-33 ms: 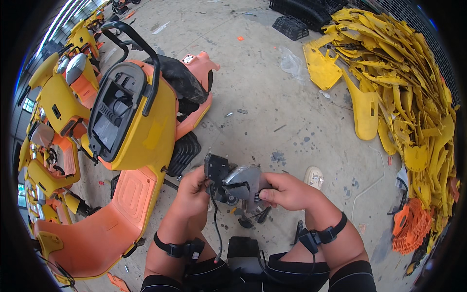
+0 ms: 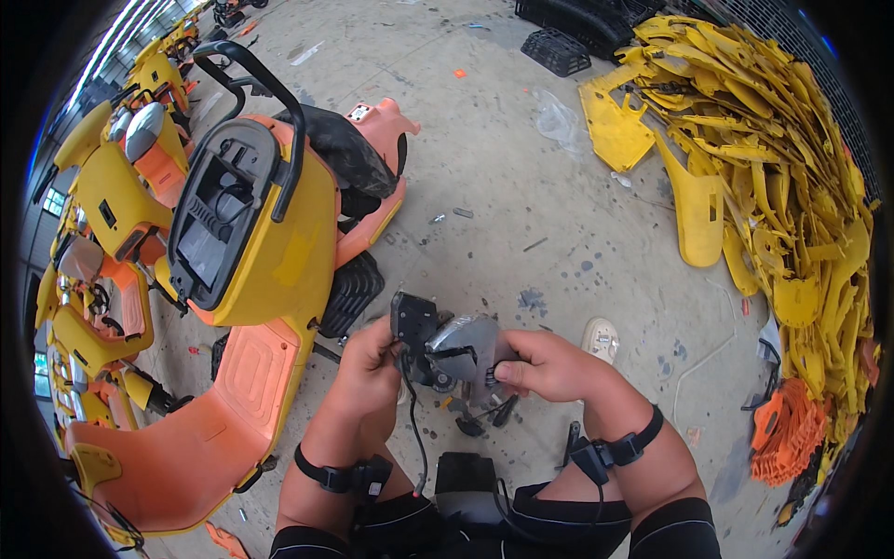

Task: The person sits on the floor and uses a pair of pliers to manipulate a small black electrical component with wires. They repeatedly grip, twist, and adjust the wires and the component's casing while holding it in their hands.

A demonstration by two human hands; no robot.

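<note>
In front of my body, both hands hold a scooter part assembly, with a black bracket [image 2: 413,321] on its left side and a grey, rounded, shell-like piece [image 2: 473,347] on its right. My left hand [image 2: 371,361] is closed on the black bracket's side, its fingertips partly hidden behind it. A black cable [image 2: 414,438] hangs from there toward my lap. On the other side, my right hand [image 2: 548,366] grips the grey piece's edge, thumb in front. Small dark parts [image 2: 475,424] show below the assembly; whether they hang from it or lie on the floor I cannot tell.
A yellow and orange scooter body [image 2: 279,270] stands close on my left, more scooters [image 2: 121,205] behind it. Yellow panels [image 2: 745,149] are heaped at right, near stacked orange pieces [image 2: 787,433]. Black crates [image 2: 556,53] lie far ahead. A black box [image 2: 466,475] sits between my legs.
</note>
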